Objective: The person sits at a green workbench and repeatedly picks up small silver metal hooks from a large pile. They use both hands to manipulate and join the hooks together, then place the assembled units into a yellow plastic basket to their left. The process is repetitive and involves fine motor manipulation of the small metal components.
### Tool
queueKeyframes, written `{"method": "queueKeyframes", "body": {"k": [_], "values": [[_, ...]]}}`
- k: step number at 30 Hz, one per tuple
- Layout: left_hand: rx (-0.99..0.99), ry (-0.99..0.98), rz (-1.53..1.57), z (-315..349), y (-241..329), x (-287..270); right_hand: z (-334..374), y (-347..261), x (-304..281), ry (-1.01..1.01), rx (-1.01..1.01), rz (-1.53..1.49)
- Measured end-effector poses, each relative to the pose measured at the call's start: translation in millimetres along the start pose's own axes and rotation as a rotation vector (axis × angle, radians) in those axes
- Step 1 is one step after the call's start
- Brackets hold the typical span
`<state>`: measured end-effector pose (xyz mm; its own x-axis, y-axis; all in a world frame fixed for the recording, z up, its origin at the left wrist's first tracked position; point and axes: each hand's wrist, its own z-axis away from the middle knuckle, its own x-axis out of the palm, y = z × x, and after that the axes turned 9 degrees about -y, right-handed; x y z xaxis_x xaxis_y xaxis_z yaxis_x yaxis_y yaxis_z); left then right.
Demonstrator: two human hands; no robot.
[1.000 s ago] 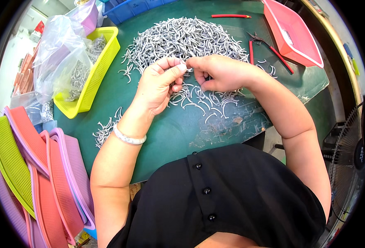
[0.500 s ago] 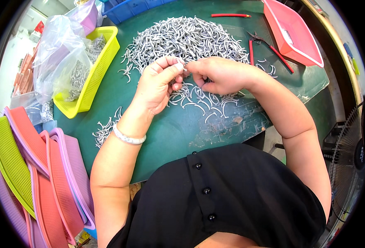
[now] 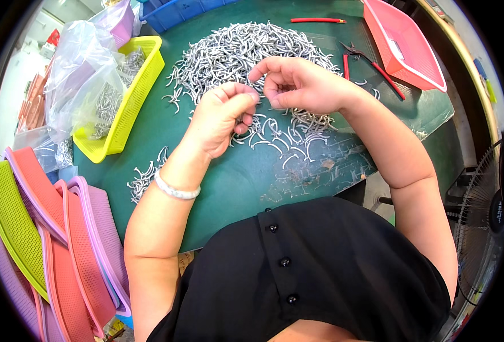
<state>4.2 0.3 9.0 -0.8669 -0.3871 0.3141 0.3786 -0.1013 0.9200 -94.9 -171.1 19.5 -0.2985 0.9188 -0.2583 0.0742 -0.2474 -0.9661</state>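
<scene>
A large heap of small curved grey metal pieces (image 3: 246,48) covers the far middle of the table. At its near edge my left hand (image 3: 227,111) is closed in a pinch, thumb against the fingers; whatever sits in it is hidden. To the right, my right hand (image 3: 306,85) hovers over the heap's near side, index finger stretched out and apart from the thumb, the other fingers bent. Nothing shows in it. Loose curved pieces (image 3: 280,139) lie spread below both hands, and a smaller pile (image 3: 143,181) lies by my left forearm.
Red-handled pliers (image 3: 373,67) and a red rod-like tool (image 3: 318,20) lie at the far right, beside a pink basket (image 3: 414,67). A yellow-green basket (image 3: 127,122) with plastic bags stands left. Stacked coloured baskets (image 3: 64,239) fill the near left; a fan (image 3: 480,216) stands right.
My right hand has drawn away from my left, its index finger moving up and out over the heap. The left hand stays pinched in nearly the same place.
</scene>
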Motion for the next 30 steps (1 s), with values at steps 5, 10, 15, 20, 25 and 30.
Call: {"method": "queueKeyframes", "body": {"k": [5,10,15,20,25,30], "values": [[-0.058,-0.1,-0.156,3.6,-0.7,9.4,-1.3,-4.2,4.1,0.039,-0.048,-0.147],[-0.017,-0.078,-0.096,3.9,-3.5,8.9,-2.3,-1.8,3.0,0.07,-0.061,-0.18],[0.022,-0.043,-0.062,2.4,-5.3,6.5,-3.0,0.3,0.1,0.11,-0.097,-0.213],[0.067,-0.039,-0.05,-0.2,-5.7,3.8,-3.2,8.2,-1.5,0.148,-0.075,0.03],[0.099,-0.032,-0.009,-0.1,-5.0,3.1,-1.9,6.6,4.3,0.083,0.001,0.486],[0.076,0.0,-0.108,-0.3,-4.2,2.2,-1.9,11.3,3.8,0.06,-0.022,0.583]]}}
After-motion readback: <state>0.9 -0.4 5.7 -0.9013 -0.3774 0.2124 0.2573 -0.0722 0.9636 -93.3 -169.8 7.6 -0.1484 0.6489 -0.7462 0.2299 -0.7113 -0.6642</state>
